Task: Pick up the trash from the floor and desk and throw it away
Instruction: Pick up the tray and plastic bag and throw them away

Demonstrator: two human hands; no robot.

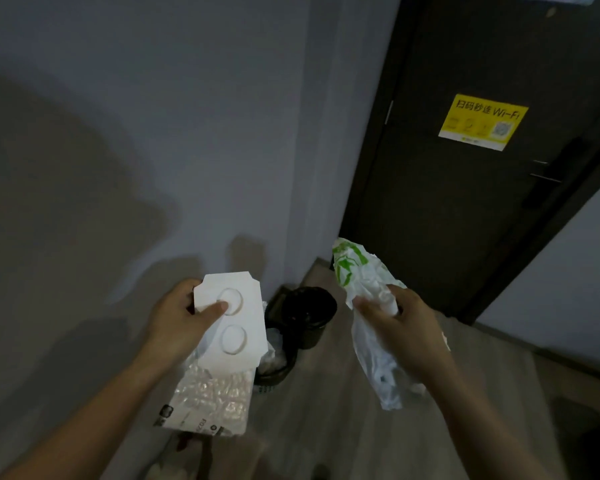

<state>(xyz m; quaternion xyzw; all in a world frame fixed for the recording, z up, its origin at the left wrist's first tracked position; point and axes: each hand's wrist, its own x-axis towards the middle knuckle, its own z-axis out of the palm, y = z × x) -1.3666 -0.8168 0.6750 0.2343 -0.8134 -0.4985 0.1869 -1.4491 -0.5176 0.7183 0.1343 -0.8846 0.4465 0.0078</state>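
Left hand [177, 317] pinches tray [236, 337] and bubble mailer [212, 400]; right hand [402, 327] grips crumpled bag [364, 292]. Dangling below the fingers [215, 309], the mailer may slip.

Your left hand [177, 317] holds a card tray [238, 351]. It is white, smooth and matt, like stiff paper, with two round dents pressed in. Under it hangs a bubble wrap pack [212, 393] of clear plastic, bumpy and shiny. Your right hand [399, 323] grips a thin plastic bag [364, 282], white with green print, all crinkly. The bin [309, 337] has a shiny black plastic liner [312, 303]. The floor [326, 427] looks like matt wood. The wall [153, 133] is smooth, dull paint.
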